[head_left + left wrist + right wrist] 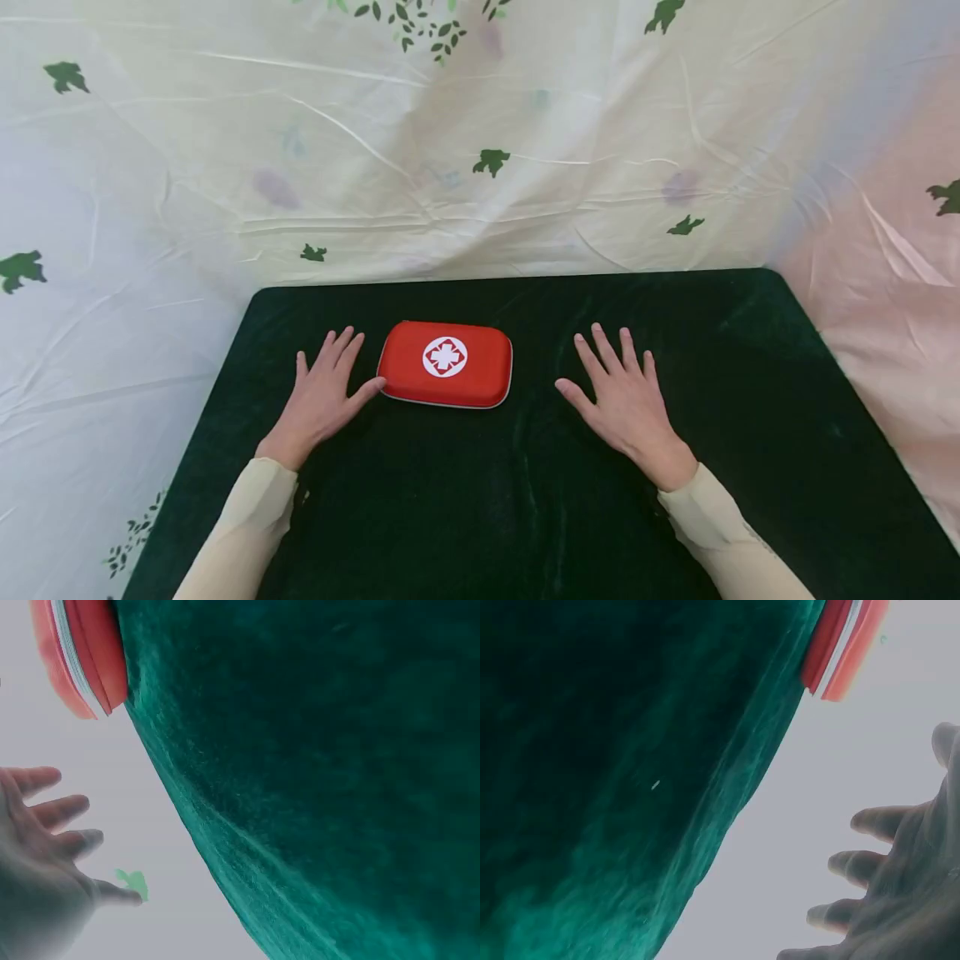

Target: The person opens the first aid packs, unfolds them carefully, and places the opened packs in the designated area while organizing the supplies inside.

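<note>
A red first-aid case [408,367] with a white cross emblem lies flat on the dark green cloth, left of centre in the head view. My left hand [318,404] is spread just to its left, thumb tip overlapping the case's lower left corner in this view. Well to the right of the case, my right hand [626,408] is spread with fingers straight, holding nothing. Both wrist views show the hands held above the cloth. The case's side with its pale zip seam shows in the left wrist view as a red case edge [101,652] and at the top right of the right wrist view.
The green cloth [450,500] covers a table with rounded far corners. White fabric [570,200] printed with green leaves hangs behind it and at the left, and pinkish fabric [892,333] hangs at the right.
</note>
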Action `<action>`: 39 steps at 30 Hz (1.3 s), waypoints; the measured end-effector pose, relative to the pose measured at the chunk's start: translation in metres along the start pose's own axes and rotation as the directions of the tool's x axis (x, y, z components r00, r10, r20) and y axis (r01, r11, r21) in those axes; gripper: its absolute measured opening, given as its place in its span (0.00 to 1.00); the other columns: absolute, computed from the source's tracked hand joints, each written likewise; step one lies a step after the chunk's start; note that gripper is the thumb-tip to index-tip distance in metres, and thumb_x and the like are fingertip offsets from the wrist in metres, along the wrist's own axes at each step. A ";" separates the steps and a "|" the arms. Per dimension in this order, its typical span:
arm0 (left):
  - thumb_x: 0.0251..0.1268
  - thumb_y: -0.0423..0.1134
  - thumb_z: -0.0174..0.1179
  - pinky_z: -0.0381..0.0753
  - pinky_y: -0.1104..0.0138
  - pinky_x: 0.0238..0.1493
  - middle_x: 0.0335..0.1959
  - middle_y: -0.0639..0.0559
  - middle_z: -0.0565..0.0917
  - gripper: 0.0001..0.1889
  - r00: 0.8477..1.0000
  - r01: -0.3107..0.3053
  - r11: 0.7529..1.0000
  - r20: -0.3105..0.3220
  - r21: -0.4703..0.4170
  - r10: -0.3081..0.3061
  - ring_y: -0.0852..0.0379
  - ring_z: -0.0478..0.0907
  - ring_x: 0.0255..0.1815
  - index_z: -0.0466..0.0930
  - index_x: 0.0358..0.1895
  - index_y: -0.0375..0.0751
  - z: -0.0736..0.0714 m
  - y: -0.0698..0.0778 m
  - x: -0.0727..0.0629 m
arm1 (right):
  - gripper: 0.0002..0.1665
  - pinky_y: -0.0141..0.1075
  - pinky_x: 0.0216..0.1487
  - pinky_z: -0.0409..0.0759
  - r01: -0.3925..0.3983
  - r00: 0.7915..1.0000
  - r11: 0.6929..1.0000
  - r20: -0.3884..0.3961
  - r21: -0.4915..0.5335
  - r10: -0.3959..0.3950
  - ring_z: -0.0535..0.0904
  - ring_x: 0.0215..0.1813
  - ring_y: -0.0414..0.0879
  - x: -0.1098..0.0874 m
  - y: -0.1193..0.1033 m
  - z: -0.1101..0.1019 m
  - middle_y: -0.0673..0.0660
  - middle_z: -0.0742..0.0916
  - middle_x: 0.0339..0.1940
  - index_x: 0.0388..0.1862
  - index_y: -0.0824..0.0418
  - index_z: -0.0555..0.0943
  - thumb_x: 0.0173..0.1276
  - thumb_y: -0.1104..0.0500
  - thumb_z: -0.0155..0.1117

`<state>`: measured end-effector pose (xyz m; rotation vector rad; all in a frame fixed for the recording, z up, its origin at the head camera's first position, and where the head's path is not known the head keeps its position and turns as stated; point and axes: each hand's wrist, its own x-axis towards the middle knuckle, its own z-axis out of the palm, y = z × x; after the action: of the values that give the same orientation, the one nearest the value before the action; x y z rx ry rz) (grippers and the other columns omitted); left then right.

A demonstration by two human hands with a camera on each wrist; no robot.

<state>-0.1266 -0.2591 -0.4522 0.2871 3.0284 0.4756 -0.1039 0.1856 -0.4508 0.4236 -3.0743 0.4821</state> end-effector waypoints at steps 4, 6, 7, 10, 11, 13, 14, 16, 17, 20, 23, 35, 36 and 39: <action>0.72 0.70 0.53 0.39 0.28 0.75 0.85 0.39 0.50 0.49 1.000 -0.029 0.998 0.002 -0.062 0.029 0.34 0.42 0.84 0.52 0.83 0.40 -0.004 -0.002 0.013 | 0.52 0.73 0.75 0.43 0.010 1.000 1.000 -0.004 0.008 -0.010 0.39 0.84 0.69 0.004 -0.009 0.001 0.60 0.52 0.87 0.86 0.53 0.55 0.76 0.23 0.40; 0.73 0.68 0.53 0.40 0.30 0.76 0.85 0.39 0.50 0.48 0.999 -0.044 0.995 0.010 -0.090 0.045 0.35 0.41 0.84 0.52 0.83 0.40 -0.005 -0.003 0.019 | 0.52 0.72 0.76 0.43 0.014 1.000 1.000 -0.002 0.008 -0.014 0.40 0.84 0.68 0.006 -0.015 0.002 0.59 0.52 0.87 0.86 0.53 0.55 0.75 0.23 0.40; 0.74 0.67 0.53 0.40 0.31 0.76 0.85 0.39 0.50 0.47 0.999 -0.050 0.993 0.016 -0.105 0.052 0.35 0.41 0.84 0.51 0.83 0.40 -0.006 -0.004 0.022 | 0.52 0.72 0.76 0.43 0.016 1.000 1.000 0.001 0.008 -0.016 0.40 0.85 0.68 0.008 -0.018 0.002 0.58 0.52 0.87 0.86 0.52 0.55 0.75 0.22 0.39; 0.76 0.64 0.53 0.41 0.35 0.78 0.85 0.41 0.50 0.45 0.997 -0.067 0.984 0.028 -0.166 0.073 0.37 0.41 0.85 0.51 0.83 0.40 -0.007 -0.005 0.030 | 0.53 0.71 0.77 0.43 0.026 1.000 1.000 0.010 0.008 -0.027 0.39 0.85 0.67 0.012 -0.028 0.003 0.58 0.52 0.87 0.86 0.52 0.54 0.74 0.21 0.38; 0.76 0.63 0.53 0.43 0.36 0.79 0.85 0.41 0.50 0.44 0.996 -0.070 0.979 0.035 -0.191 0.078 0.37 0.42 0.85 0.51 0.84 0.40 -0.007 -0.006 0.032 | 0.53 0.71 0.77 0.43 0.030 0.999 1.000 0.010 0.005 -0.030 0.39 0.85 0.67 0.013 -0.031 0.004 0.58 0.52 0.87 0.86 0.52 0.54 0.74 0.21 0.37; 0.77 0.62 0.54 0.46 0.37 0.79 0.85 0.43 0.51 0.43 0.995 -0.077 0.969 0.041 -0.234 0.089 0.38 0.44 0.85 0.51 0.84 0.41 -0.007 -0.007 0.037 | 0.54 0.70 0.77 0.44 0.041 0.999 0.999 0.014 -0.002 -0.041 0.39 0.85 0.66 0.016 -0.038 0.005 0.57 0.52 0.87 0.86 0.52 0.55 0.74 0.20 0.37; 0.77 0.61 0.54 0.48 0.38 0.79 0.85 0.43 0.51 0.43 0.995 -0.081 0.964 0.042 -0.254 0.094 0.39 0.45 0.84 0.52 0.84 0.41 -0.006 -0.008 0.040 | 0.54 0.70 0.77 0.45 0.046 0.999 0.999 0.017 -0.003 -0.046 0.39 0.85 0.66 0.017 -0.041 0.005 0.57 0.52 0.87 0.86 0.52 0.55 0.74 0.20 0.37; 0.78 0.60 0.54 0.51 0.38 0.78 0.85 0.43 0.53 0.42 0.994 -0.087 0.956 0.046 -0.281 0.104 0.39 0.48 0.84 0.52 0.84 0.42 -0.005 -0.009 0.044 | 0.53 0.69 0.78 0.46 0.057 0.998 0.998 0.023 -0.014 -0.056 0.40 0.85 0.65 0.020 -0.046 0.007 0.56 0.52 0.87 0.86 0.51 0.55 0.74 0.20 0.36; 0.78 0.60 0.54 0.52 0.38 0.78 0.84 0.43 0.54 0.41 0.993 -0.091 0.951 0.047 -0.297 0.109 0.39 0.50 0.83 0.52 0.83 0.42 -0.005 -0.010 0.047 | 0.53 0.69 0.78 0.47 0.063 0.998 0.998 0.026 -0.019 -0.062 0.40 0.85 0.65 0.021 -0.049 0.009 0.56 0.53 0.87 0.86 0.51 0.55 0.74 0.21 0.37; 0.79 0.58 0.54 0.54 0.39 0.78 0.83 0.42 0.56 0.40 0.992 -0.097 0.939 0.045 -0.331 0.119 0.39 0.53 0.82 0.54 0.83 0.42 -0.005 -0.011 0.052 | 0.53 0.68 0.78 0.49 0.082 0.996 0.996 0.033 -0.037 -0.081 0.42 0.85 0.65 0.026 -0.057 0.013 0.56 0.53 0.87 0.86 0.51 0.56 0.74 0.21 0.38; 0.79 0.59 0.53 0.54 0.39 0.78 0.82 0.40 0.58 0.39 0.993 -0.086 0.931 0.048 -0.354 0.110 0.38 0.55 0.81 0.55 0.83 0.41 -0.005 -0.011 0.057 | 0.52 0.68 0.78 0.51 0.105 0.994 0.993 0.040 -0.051 -0.103 0.44 0.85 0.65 0.029 -0.064 0.017 0.56 0.54 0.87 0.85 0.51 0.57 0.74 0.22 0.40; 0.83 0.50 0.51 0.69 0.40 0.70 0.74 0.39 0.71 0.29 0.995 -0.033 0.904 0.073 -0.426 0.070 0.38 0.69 0.70 0.64 0.80 0.45 0.001 -0.014 0.076 | 0.51 0.65 0.78 0.53 0.174 0.981 0.985 0.089 -0.017 -0.172 0.46 0.85 0.63 0.049 -0.088 0.029 0.55 0.56 0.86 0.85 0.51 0.58 0.73 0.26 0.51; 0.83 0.50 0.51 0.69 0.41 0.70 0.74 0.40 0.71 0.28 0.994 -0.022 0.898 0.088 -0.440 0.068 0.38 0.69 0.70 0.65 0.79 0.46 0.001 -0.012 0.077 | 0.51 0.65 0.78 0.54 0.180 0.980 0.984 0.094 -0.017 -0.177 0.46 0.85 0.63 0.050 -0.089 0.030 0.55 0.56 0.86 0.85 0.51 0.58 0.73 0.26 0.51; 0.83 0.49 0.51 0.69 0.41 0.71 0.74 0.41 0.72 0.27 0.990 0.007 0.874 0.127 -0.485 0.063 0.39 0.70 0.70 0.67 0.78 0.48 0.001 -0.009 0.081 | 0.51 0.64 0.78 0.55 0.195 0.975 0.981 0.110 -0.015 -0.192 0.47 0.85 0.62 0.055 -0.093 0.033 0.55 0.57 0.86 0.85 0.51 0.58 0.73 0.25 0.50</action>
<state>-0.2077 -0.2515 -0.4585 0.3134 2.6512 1.1373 -0.1312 0.0758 -0.4518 0.7639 -3.0917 0.4267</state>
